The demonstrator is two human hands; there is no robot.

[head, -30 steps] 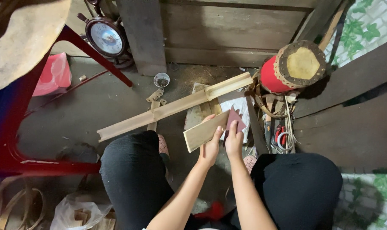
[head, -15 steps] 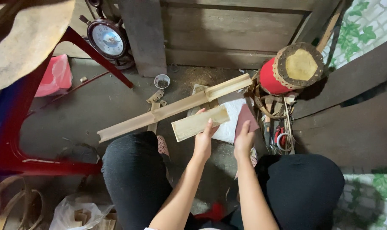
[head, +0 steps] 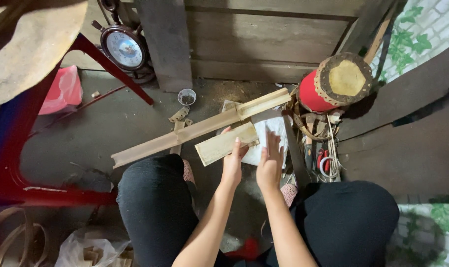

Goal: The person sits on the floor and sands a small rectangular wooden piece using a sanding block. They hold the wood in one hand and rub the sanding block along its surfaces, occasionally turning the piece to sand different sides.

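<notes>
While left hand (head: 233, 165) pinches short bamboo slat (head: 226, 144) at near edge, slat hovers just below long bamboo strip (head: 199, 128), over floor betw. knees. Right hand (head: 270, 163) open, fingers spread, holding nothing, above white sheet (head: 269, 141). Step looks like positioning slat; next needs steady two-hand hold.

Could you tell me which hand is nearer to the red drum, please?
Right. The right hand hovers open just left of the red drum; the left hand, farther left, holds a short bamboo slat.
</notes>
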